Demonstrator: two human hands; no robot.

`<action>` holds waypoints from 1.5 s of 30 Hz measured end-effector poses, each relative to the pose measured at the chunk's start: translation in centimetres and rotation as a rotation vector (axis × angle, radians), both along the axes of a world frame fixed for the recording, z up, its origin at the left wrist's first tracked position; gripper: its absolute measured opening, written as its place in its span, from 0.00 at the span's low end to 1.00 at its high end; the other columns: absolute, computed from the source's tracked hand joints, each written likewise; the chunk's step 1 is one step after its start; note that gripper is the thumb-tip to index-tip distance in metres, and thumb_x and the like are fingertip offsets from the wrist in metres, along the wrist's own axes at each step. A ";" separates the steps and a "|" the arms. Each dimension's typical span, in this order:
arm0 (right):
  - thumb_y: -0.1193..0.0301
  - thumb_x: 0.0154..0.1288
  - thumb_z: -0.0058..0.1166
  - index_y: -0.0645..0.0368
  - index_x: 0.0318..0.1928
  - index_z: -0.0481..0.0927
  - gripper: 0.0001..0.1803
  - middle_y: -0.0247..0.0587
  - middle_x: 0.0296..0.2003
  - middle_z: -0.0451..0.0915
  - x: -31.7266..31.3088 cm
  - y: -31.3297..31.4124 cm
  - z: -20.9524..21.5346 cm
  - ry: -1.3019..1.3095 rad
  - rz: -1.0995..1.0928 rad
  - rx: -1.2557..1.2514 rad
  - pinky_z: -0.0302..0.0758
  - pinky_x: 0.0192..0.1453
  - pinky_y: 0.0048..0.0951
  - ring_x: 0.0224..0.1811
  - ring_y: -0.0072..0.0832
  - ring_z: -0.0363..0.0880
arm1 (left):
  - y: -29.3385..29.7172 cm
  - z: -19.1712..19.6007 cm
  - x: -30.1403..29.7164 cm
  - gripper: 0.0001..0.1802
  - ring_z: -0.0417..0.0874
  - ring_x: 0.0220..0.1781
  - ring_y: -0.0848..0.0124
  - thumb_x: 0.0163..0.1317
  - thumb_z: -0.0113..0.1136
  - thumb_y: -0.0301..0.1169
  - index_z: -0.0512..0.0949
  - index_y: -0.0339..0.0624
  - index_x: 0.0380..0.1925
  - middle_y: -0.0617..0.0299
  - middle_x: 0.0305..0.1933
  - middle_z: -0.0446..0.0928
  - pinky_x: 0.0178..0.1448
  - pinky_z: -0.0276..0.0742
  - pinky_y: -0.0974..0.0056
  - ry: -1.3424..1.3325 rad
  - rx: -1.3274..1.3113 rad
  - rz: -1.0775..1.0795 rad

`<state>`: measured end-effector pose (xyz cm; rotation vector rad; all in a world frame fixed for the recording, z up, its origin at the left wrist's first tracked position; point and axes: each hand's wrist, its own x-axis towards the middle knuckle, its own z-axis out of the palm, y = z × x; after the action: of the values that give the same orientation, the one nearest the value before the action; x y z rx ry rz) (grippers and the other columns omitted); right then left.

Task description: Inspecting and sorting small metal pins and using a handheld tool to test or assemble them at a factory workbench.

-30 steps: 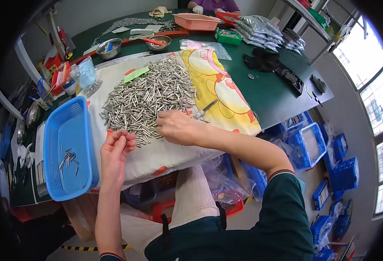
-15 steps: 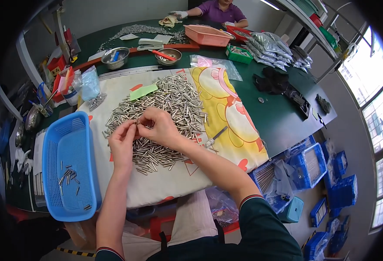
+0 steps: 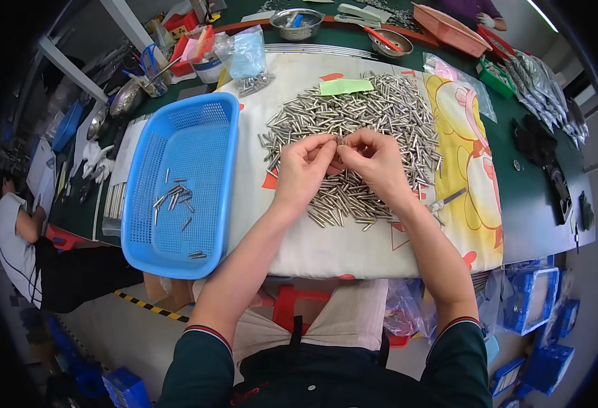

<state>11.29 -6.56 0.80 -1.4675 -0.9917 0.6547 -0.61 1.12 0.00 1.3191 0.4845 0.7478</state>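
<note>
Over a large heap of short, shiny metal pins (image 3: 353,112), my two hands meet with their fingertips close together. My left hand (image 3: 304,166) is closed in a pinch between thumb and forefinger. The right hand (image 3: 374,160), also pinching, faces it almost tip to tip. Whatever sits between the fingertips is too small and hidden to make out. The heap lies on a padded cloth (image 3: 278,251) with a printed pattern. Left of my left forearm stands a blue plastic basket (image 3: 130,197) with several metal pins on its bottom.
A green paper slip (image 3: 346,86) lies on the heap, and a small tool (image 3: 452,198) to its right. Metal bowls (image 3: 297,34), a pink tray (image 3: 448,30) and bagged parts (image 3: 543,88) stand farther back. Another person (image 3: 20,231) sits at far left.
My view has swung left, so basket and heap now appear farther right and a person at left shows. The hands stay pinched together over the heap.
</note>
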 end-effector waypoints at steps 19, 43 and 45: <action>0.71 0.54 0.58 0.66 0.27 0.77 0.09 0.30 0.22 0.76 0.9 -0.8 0.9 0.136 0.065 -0.024 0.66 0.27 0.15 0.24 0.13 0.69 | 0.3 -0.3 -0.2 0.13 0.83 0.33 0.69 0.60 0.55 0.25 0.74 0.28 0.43 0.52 0.35 0.79 0.39 0.81 0.71 -0.048 -0.221 -0.127; 0.71 0.56 0.58 0.64 0.29 0.77 0.08 0.27 0.23 0.75 0.1 -0.6 0.6 -0.050 0.008 0.030 0.66 0.29 0.14 0.25 0.11 0.68 | 0.0 -0.1 -0.3 0.07 0.81 0.30 0.74 0.60 0.53 0.23 0.77 0.30 0.35 0.57 0.30 0.80 0.36 0.78 0.72 0.023 -0.034 -0.058; 0.71 0.56 0.58 0.64 0.29 0.77 0.08 0.27 0.23 0.75 0.1 -0.6 0.5 -0.046 0.007 0.034 0.66 0.29 0.14 0.25 0.11 0.68 | 0.2 -0.1 -0.4 0.08 0.82 0.30 0.73 0.60 0.53 0.23 0.77 0.30 0.37 0.56 0.30 0.80 0.37 0.79 0.72 0.004 -0.063 -0.088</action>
<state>11.40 -7.19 1.33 -1.4557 -1.0385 0.6090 -1.01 1.29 -0.11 1.2754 0.4466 0.6528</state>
